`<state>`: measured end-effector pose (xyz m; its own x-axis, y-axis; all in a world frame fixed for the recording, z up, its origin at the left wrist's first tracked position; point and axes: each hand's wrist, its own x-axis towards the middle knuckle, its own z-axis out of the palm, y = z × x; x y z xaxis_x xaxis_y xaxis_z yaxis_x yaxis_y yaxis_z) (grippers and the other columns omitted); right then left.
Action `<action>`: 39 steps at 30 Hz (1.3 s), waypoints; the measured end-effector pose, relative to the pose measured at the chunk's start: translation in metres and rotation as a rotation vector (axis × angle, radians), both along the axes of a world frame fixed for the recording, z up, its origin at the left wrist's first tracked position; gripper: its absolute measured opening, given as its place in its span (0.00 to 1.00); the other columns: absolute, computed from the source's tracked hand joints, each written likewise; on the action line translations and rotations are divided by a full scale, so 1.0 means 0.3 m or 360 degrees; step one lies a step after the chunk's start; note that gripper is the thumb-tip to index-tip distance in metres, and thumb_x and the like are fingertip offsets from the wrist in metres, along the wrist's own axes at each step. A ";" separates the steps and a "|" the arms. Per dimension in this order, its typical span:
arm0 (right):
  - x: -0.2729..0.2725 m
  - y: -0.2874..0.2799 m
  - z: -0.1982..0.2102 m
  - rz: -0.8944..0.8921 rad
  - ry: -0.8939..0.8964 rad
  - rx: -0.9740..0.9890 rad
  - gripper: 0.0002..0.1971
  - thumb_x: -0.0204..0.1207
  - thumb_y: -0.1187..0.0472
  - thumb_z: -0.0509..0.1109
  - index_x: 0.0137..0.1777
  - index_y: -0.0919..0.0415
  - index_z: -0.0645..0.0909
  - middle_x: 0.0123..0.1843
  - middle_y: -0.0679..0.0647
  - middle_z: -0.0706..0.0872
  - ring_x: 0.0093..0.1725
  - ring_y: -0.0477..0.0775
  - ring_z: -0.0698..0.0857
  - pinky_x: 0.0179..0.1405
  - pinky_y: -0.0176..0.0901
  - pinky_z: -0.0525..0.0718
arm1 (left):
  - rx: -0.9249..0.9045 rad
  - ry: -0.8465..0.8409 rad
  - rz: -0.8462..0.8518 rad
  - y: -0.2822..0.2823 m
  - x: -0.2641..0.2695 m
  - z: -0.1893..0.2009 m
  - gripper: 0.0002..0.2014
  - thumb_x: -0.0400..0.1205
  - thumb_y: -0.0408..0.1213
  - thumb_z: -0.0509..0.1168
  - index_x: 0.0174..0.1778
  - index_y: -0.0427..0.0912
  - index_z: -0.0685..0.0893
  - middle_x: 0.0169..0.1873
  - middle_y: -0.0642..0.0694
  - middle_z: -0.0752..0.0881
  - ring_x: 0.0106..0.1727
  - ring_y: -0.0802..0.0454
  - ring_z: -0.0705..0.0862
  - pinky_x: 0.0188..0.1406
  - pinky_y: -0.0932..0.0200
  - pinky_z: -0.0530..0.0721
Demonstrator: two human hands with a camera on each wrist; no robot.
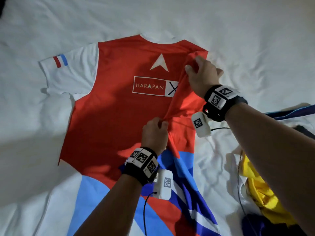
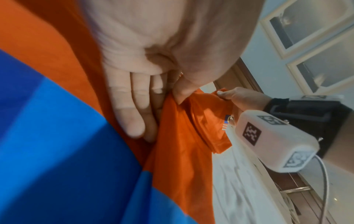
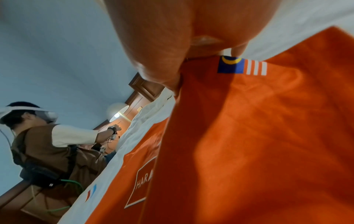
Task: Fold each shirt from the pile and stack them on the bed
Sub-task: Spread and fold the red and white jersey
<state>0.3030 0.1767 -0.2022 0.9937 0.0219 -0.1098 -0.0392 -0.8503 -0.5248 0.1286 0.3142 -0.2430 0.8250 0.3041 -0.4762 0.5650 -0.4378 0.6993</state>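
A red shirt (image 1: 115, 106) with white sleeves, a blue hem and a "HARAPAN" print lies back-up on the white bed (image 1: 170, 17). Its right side is lifted and drawn inward over the back. My right hand (image 1: 191, 65) pinches the raised shoulder fabric near the collar. My left hand (image 1: 161, 122) pinches the same folded edge at mid-length. In the left wrist view the left hand (image 2: 172, 97) clamps the orange cloth (image 2: 182, 159) between thumb and fingers, with the right hand (image 2: 243, 97) beyond. In the right wrist view the right hand (image 3: 178, 78) grips the shirt (image 3: 258, 144) beside a small flag patch (image 3: 242, 67).
The pile lies at the right edge of the bed: a yellow shirt (image 1: 257, 189), a dark purple one (image 1: 255, 225) and a blue striped one (image 1: 293, 111). Another person (image 3: 47, 144) stands beside the bed near a lamp (image 3: 116, 112). Cables hang from both wrists.
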 end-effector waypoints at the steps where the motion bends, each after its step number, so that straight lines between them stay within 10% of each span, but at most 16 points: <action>1: 0.004 0.038 -0.006 0.0024 0.0014 -0.0016 0.07 0.86 0.52 0.61 0.47 0.51 0.70 0.42 0.50 0.78 0.50 0.59 0.80 0.66 0.56 0.63 | -0.0020 0.0028 0.0028 0.027 -0.007 -0.011 0.17 0.78 0.53 0.61 0.43 0.42 0.85 0.40 0.37 0.90 0.39 0.32 0.90 0.41 0.36 0.90; 5: 0.023 0.147 -0.035 0.0119 0.0129 -0.0101 0.06 0.86 0.53 0.61 0.49 0.52 0.76 0.41 0.47 0.79 0.50 0.57 0.80 0.67 0.58 0.61 | -0.0088 0.0094 0.0142 0.097 -0.042 -0.034 0.11 0.76 0.52 0.64 0.41 0.48 0.84 0.36 0.43 0.90 0.35 0.36 0.91 0.37 0.35 0.91; 12: -0.086 0.151 -0.041 -0.0027 -0.0012 -0.0136 0.25 0.80 0.48 0.68 0.76 0.52 0.72 0.75 0.56 0.76 0.76 0.62 0.71 0.81 0.63 0.57 | -0.0265 0.0054 0.0269 0.102 -0.063 0.008 0.12 0.85 0.48 0.67 0.42 0.45 0.80 0.28 0.39 0.88 0.21 0.38 0.87 0.23 0.41 0.89; 19: -0.598 -0.013 -0.066 -0.0042 0.0000 0.0052 0.18 0.80 0.53 0.63 0.64 0.63 0.79 0.60 0.65 0.82 0.61 0.70 0.77 0.63 0.63 0.73 | -0.0044 0.0018 -0.0125 0.152 -0.250 -0.002 0.13 0.83 0.53 0.60 0.43 0.47 0.79 0.31 0.42 0.88 0.33 0.36 0.88 0.35 0.40 0.88; 26: -1.109 -0.164 -0.014 -0.0129 0.0772 -0.0214 0.17 0.83 0.41 0.65 0.61 0.52 0.76 0.58 0.54 0.86 0.64 0.64 0.79 0.64 0.59 0.74 | 0.0093 0.0161 -0.0305 0.192 -0.543 0.006 0.12 0.79 0.50 0.58 0.43 0.47 0.81 0.33 0.40 0.90 0.38 0.35 0.88 0.42 0.41 0.87; 32: -1.310 -0.141 0.099 -0.0122 0.0971 -0.0391 0.20 0.83 0.39 0.65 0.51 0.56 0.68 0.49 0.67 0.88 0.50 0.71 0.86 0.46 0.57 0.78 | 0.0016 0.0284 -0.0294 0.215 -0.758 0.044 0.14 0.81 0.48 0.60 0.41 0.41 0.82 0.34 0.39 0.89 0.39 0.35 0.88 0.42 0.40 0.87; 39: -1.404 0.094 0.251 0.0226 0.0915 -0.0395 0.15 0.84 0.56 0.64 0.65 0.61 0.69 0.53 0.67 0.86 0.52 0.72 0.86 0.40 0.53 0.72 | -0.0183 0.0392 -0.0175 0.243 -0.892 0.044 0.23 0.77 0.57 0.57 0.33 0.42 0.85 0.29 0.35 0.89 0.34 0.34 0.89 0.39 0.33 0.87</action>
